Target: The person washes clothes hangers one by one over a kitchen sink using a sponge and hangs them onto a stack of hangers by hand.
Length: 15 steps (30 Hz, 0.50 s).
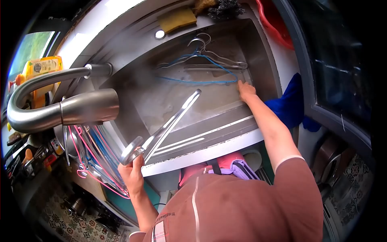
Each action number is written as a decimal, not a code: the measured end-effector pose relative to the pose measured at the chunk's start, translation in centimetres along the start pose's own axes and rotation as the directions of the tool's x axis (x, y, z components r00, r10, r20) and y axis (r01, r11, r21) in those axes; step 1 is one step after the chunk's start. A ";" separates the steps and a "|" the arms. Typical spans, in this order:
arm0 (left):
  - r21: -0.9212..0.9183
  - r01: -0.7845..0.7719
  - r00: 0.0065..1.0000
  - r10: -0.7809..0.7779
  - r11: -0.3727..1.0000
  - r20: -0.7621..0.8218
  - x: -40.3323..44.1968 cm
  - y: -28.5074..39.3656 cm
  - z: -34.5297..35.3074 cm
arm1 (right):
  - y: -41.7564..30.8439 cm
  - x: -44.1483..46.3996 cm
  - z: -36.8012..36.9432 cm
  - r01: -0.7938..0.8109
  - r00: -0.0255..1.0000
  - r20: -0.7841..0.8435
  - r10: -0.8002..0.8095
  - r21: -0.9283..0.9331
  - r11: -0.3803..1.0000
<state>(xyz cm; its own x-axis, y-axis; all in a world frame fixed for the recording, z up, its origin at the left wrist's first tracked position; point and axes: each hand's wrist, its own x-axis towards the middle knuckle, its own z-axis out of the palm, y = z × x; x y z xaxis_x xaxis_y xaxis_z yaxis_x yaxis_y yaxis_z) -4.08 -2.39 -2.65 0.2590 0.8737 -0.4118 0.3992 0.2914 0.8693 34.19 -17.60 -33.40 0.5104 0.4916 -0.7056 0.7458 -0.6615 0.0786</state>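
My left hand (132, 171), at the sink's near left edge, is closed around a shiny metal clothes hanger (174, 117). This hanger appears nearly edge-on, its hook by my fingers and its far end slanting over the basin. My right hand (246, 91) reaches into the right side of the steel sink (161, 109). Its fingers are pinched at the corner of a blue clothes hanger (189, 82). Silver hangers (223, 60) lie with the blue one near the sink's back wall, their hooks pointing away from me. The fingertips of my right hand are partly hidden.
A large curved faucet (88, 107) juts over the sink's left side. Several pink, blue and silver hangers (94, 155) lie left of the sink. A yellow sponge (176, 19) and dark scrubber (225, 10) sit behind. A blue cloth (286, 105) hangs at the right, near a red basin (274, 26).
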 end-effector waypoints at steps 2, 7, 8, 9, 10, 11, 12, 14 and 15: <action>0.002 0.008 1.000 -0.008 1.000 -0.005 0.3 0.5 0.2 | 0.0 -2.1 -3.9 0.069 0.998 0.006 -0.070 0.065 0.995; -0.020 -0.024 1.000 0.024 1.000 0.018 1.2 0.9 0.6 | 0.0 -10.5 -14.8 0.315 0.939 -0.270 -0.215 0.416 0.853; -0.021 -0.034 0.999 0.034 0.999 0.028 1.5 0.8 0.6 | 0.2 -10.8 -14.6 0.357 0.927 -0.314 -0.205 0.572 0.739; -0.023 -0.042 0.998 0.043 0.999 0.040 1.6 0.8 0.8 | 0.5 -9.6 -12.1 0.328 0.924 -0.321 -0.209 0.380 0.865; -0.025 -0.035 0.997 0.037 0.999 0.063 1.8 0.9 1.0 | 0.8 -7.7 -8.0 0.276 0.922 -0.324 -0.210 0.172 0.946; -0.011 -0.085 0.995 0.085 0.996 0.045 2.0 0.6 1.3 | 0.9 -6.4 -6.3 0.206 0.919 -0.336 -0.208 -0.042 0.978; 0.025 -0.132 0.988 0.130 0.991 0.084 2.4 0.9 1.1 | 0.0 -8.0 -7.3 0.255 0.906 -0.402 -0.135 0.262 0.931; 0.017 -0.112 0.992 0.111 0.994 0.068 2.3 0.9 1.3 | -2.7 -10.8 -10.6 0.416 0.838 -0.524 -0.152 0.433 0.800; -0.004 -0.047 0.997 0.047 0.999 0.056 2.1 1.3 1.3 | -4.3 -13.7 -13.3 0.480 0.820 -0.544 -0.177 0.486 0.730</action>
<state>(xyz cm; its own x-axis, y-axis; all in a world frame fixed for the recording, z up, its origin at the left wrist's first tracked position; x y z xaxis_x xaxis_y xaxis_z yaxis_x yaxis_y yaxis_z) -1.92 -0.67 -2.74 0.3265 0.8633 -0.3850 0.3829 0.2516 0.8889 29.71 -13.97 -14.75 0.5193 0.8285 -0.2096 0.5812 -0.5222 -0.6241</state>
